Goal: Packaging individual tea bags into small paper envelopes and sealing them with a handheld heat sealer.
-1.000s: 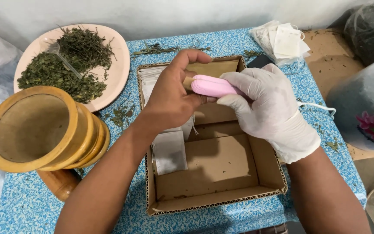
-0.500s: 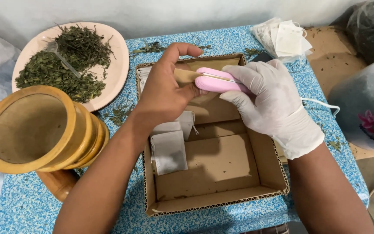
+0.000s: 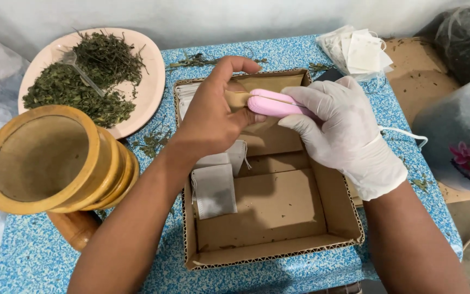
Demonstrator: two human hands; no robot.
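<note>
My bare left hand (image 3: 213,117) pinches a small brown paper bag (image 3: 239,98) over an open cardboard box (image 3: 270,247). My right hand (image 3: 344,133), in a white glove, grips a pink hand-held sealer (image 3: 273,103) whose tip is clamped on the bag's edge. Both hands meet above the box's far half. Inside the box, pale filter bags (image 3: 213,188) lie along the left side under my left forearm.
A pink plate (image 3: 148,81) holds dried green herbs (image 3: 82,81) and a clear spoon at the back left. A wooden mortar (image 3: 44,160) stands at the left. Empty white filter bags (image 3: 357,51) lie at the back right. A grey bag with a pink flower (image 3: 463,141) sits right.
The sealer's jaw, closed a second ago, opened slightly around the brown bag's edge. Both hands shifted a little toward the back of the box and stayed together.
</note>
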